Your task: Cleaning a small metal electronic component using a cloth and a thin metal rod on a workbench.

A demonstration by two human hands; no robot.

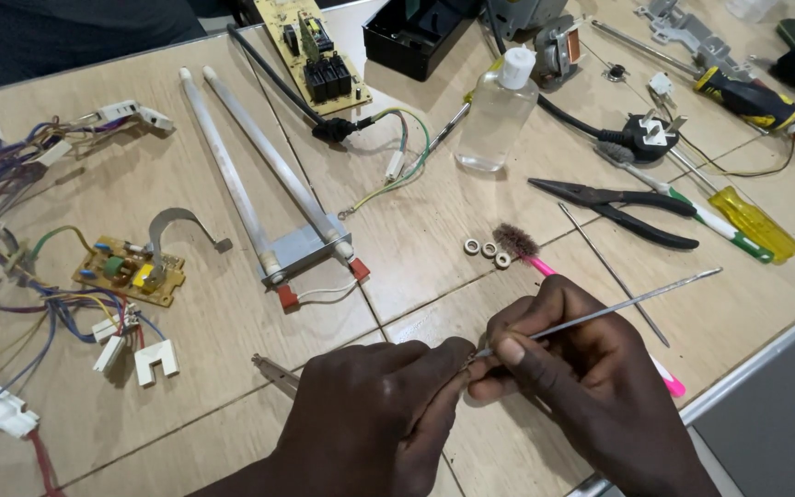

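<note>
My right hand (591,377) pinches a thin metal rod (637,302) that runs up and to the right over the table. My left hand (370,414) meets it at the rod's near tip, fingertips closed on something too small to make out. Under my right hand lies a pink toothbrush (526,250) with a worn brown head. Three small white rings (487,249) sit just beside the brush head. A small metal piece (273,370) pokes out from under my left hand.
Twin heater tubes (259,175) on a metal bracket lie centre. Black pliers (618,207), a yellow screwdriver (752,221), a clear bottle (499,110), a plug (646,136), circuit boards (131,269) and wire bundles (11,166) spread around. The table edge (766,354) runs at right.
</note>
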